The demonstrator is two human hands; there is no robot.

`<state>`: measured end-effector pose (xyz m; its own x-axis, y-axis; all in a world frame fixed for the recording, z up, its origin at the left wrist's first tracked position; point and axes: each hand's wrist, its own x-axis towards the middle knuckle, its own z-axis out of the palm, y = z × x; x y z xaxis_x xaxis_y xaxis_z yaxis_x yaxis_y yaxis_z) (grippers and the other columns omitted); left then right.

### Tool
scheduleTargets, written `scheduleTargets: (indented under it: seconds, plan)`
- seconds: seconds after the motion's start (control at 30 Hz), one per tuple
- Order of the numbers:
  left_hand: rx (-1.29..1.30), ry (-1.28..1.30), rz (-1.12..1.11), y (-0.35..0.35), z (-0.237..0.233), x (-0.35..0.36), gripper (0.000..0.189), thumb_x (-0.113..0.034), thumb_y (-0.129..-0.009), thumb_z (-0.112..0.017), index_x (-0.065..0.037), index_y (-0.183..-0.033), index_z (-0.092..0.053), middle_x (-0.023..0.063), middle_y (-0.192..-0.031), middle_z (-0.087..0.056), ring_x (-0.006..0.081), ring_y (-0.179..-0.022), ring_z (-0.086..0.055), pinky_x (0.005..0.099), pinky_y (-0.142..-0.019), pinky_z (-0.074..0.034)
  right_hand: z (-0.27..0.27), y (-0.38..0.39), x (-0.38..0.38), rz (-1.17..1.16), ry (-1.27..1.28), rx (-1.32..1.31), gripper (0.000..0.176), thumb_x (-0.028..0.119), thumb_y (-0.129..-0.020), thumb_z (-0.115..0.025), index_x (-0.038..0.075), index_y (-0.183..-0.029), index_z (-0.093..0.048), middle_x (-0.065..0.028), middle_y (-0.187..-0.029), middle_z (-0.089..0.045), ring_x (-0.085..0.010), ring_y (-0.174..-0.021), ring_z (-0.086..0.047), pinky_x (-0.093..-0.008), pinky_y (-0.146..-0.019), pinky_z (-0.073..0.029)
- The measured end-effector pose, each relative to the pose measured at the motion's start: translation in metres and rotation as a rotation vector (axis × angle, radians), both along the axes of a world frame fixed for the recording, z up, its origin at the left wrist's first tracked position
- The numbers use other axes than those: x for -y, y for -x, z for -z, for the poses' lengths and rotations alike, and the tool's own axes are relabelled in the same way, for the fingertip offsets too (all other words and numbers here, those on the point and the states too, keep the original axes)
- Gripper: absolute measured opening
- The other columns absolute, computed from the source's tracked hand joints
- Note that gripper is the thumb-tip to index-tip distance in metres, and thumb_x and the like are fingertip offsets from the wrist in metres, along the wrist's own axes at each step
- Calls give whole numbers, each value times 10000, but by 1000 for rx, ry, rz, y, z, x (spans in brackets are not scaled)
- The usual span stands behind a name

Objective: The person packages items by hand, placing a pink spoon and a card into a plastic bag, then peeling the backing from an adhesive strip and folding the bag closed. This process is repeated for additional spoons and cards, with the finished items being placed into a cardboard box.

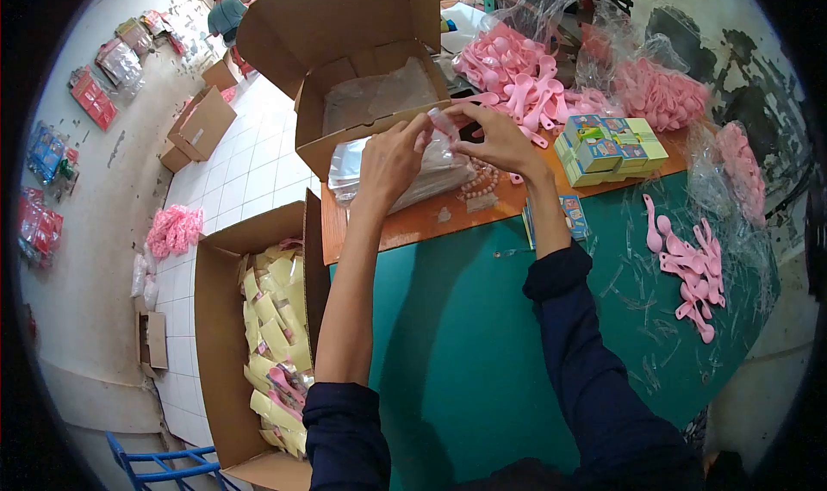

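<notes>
Above the stack of clear plastic bags (pixel 422 181), my left hand (pixel 395 157) pinches one side of a small, pale pinkish, clear-looking piece (pixel 444 124). My right hand (pixel 500 138) curves round its other side, with thumb and index finger at it. What the piece is I cannot make out. A string of pale beads (pixel 482 181) lies below my right hand. Under my right forearm are colourful printed cards (pixel 573 216), partly hidden by it. Farther right, bundled card stacks (pixel 610 149) sit on the orange board (pixel 413 233).
An open carton (pixel 345 138) stands behind the bags. Pink spoons are heaped at the back (pixel 517 73) and lie loose on the green table (pixel 465 344) at right, among plastic strips. A large carton (pixel 215 319) at left holds yellow-carded packs (pixel 276 319). A person (pixel 226 17) is far back.
</notes>
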<state>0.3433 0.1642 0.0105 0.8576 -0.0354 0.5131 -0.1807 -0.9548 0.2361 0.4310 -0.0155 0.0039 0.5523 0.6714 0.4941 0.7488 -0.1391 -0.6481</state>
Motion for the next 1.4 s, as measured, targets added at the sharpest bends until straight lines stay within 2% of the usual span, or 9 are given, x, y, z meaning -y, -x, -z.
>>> scheduleTargets:
  seconds: [0.37,0.47,0.57,0.67,0.77,0.87,1.07,1.27,1.4]
  plan:
    - [-8,-34,79,1,-6,-3,322,-302,-737,-697,-148,-999,-592,94,-911,-647,325,-813,-625,422,-694,-480,4,0,-11,96,-82,-91,330,180,-761,-675,24,-1043,-603,-119,-967,-643,-215,-803,-625,-316,-731,-487]
    - [23,-3,66,-1,-2,-5,285,-269,-750,-684,-152,-987,-577,99,-882,-652,338,-801,-626,424,-688,-478,2,-1,-1,4,-113,-194,390,184,-736,-698,36,-1082,-596,-99,-1023,-638,-197,-848,-622,-303,-759,-485]
    - [-28,40,-13,2,-9,4,240,-241,-773,-656,-156,-975,-556,108,-862,-656,352,-780,-624,436,-674,-472,12,-5,3,-6,-84,30,464,177,-700,-728,48,-1121,-580,-71,-1044,-624,-172,-874,-608,-287,-786,-477]
    - [21,25,-5,3,-8,5,209,-209,-761,-647,-137,-927,-543,118,-797,-617,320,-719,-610,429,-615,-466,9,-5,0,-14,-75,-131,509,160,-673,-746,55,-1138,-569,-60,-1046,-609,-163,-871,-593,-281,-790,-470]
    - [58,-111,43,0,0,0,211,-231,-778,-633,-147,-953,-552,113,-780,-607,319,-708,-607,439,-613,-460,7,-1,-1,-22,-95,-138,495,150,-674,-744,58,-1129,-573,-58,-1011,-611,-163,-837,-587,-278,-770,-471]
    - [57,-115,87,4,-4,4,242,-272,-782,-636,-142,-973,-566,98,-769,-598,312,-703,-603,435,-615,-454,10,-4,3,-39,-38,-112,522,145,-705,-734,73,-1187,-546,-20,-1070,-596,-132,-905,-574,-261,-776,-468]
    - [37,-137,69,4,-5,6,416,-391,-683,-730,-118,-961,-587,120,-867,-630,327,-759,-617,420,-673,-471,16,-6,-12,66,-77,-68,461,149,-720,-729,61,-1145,-575,-40,-1074,-589,-132,-901,-568,-272,-764,-473]
    - [15,-141,76,-3,-5,0,466,-376,-654,-749,-131,-1020,-598,71,-797,-608,279,-740,-603,395,-639,-449,17,-15,4,-108,-99,-305,465,116,-749,-703,55,-1184,-551,-46,-1123,-568,-147,-996,-552,-292,-868,-466]
    - [66,-189,87,-2,-5,0,447,-364,-685,-728,-135,-1043,-588,70,-798,-612,273,-739,-603,399,-636,-443,15,-12,12,-132,-40,-254,518,105,-736,-711,56,-1216,-524,-63,-1175,-542,-160,-1049,-538,-305,-922,-451]
